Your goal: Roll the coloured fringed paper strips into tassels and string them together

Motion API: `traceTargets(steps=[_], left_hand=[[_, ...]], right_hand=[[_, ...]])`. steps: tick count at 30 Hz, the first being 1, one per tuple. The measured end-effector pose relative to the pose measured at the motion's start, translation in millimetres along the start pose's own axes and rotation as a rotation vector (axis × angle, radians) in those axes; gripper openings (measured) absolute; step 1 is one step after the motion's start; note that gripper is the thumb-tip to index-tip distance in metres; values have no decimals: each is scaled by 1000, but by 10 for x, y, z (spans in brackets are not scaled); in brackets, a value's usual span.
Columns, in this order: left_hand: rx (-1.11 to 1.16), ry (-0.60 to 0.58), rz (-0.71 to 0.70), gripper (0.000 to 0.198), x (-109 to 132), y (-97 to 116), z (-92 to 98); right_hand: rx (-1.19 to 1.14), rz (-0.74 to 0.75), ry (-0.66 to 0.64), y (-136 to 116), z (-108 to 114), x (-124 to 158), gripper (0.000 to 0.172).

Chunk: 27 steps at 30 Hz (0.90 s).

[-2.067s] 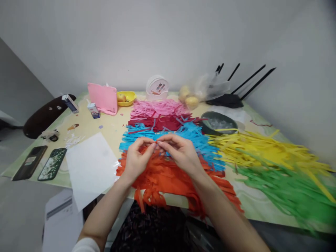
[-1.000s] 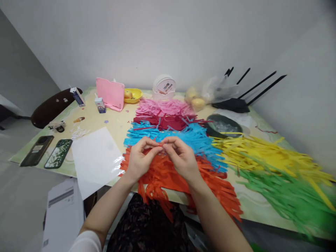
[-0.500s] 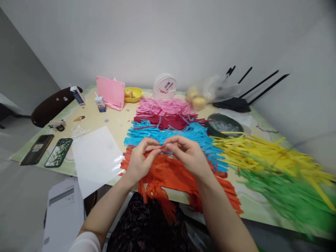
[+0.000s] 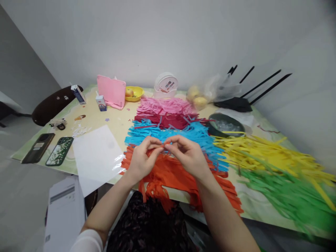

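Observation:
Fringed orange paper lies along the front of the table, with some strips drooping over the edge toward my lap. Above it my left hand pinches a small bit of the orange paper between thumb and fingers. My right hand meets it fingertip to fingertip, pinching the same bit. The pinched piece is mostly hidden by the fingers. Just beyond the hands is fringed blue paper, then dark red paper and pink paper, laid in rows.
Yellow fringe and green fringe spread at right, near a dark green bowl and a black antennaed device. At left are a white sheet, two phones, drink cartons and a pink tablet case.
Both hands stay together over the orange paper, with the fingertips slightly closer. An orange strip hanging toward the lap has shifted up a little. The view has moved slightly.

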<state>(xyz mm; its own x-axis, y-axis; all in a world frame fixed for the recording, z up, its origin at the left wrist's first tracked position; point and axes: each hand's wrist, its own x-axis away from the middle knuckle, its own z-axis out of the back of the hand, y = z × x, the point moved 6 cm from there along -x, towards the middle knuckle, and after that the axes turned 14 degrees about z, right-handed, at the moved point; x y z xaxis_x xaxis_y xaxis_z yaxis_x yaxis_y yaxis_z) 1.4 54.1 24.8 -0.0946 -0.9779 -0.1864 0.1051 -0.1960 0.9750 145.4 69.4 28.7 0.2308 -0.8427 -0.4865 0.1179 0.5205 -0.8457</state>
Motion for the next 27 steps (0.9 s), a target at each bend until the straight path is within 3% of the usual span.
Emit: traceTargets(steps=[9,15,20,22,24,26,27], left_hand=[[167,-30,176,22,-96,-113,-23],[245,-32,299,27,-87,-279,67],[173,-52,325,27,-79,-351,160],[55,-52,333,28,-172,-417,427],[-192,58,334,29,-352,-475,959],[-633,413,305,27,-577,-427,1723],[-891,535,300,28,-707,-382,2045]], right_hand=[[-83,-19,72,-57,47,-27,27],[-96,-32,234,-26,79,-21,30],[-129,-41,345,39,2,-25,27],[-150,-55,317,56,-2,-8,24],[-141,-67,303,74,65,59,26],[-80,-74,310,100,178,176,27],[-35,-78,310,116,231,243,25]])
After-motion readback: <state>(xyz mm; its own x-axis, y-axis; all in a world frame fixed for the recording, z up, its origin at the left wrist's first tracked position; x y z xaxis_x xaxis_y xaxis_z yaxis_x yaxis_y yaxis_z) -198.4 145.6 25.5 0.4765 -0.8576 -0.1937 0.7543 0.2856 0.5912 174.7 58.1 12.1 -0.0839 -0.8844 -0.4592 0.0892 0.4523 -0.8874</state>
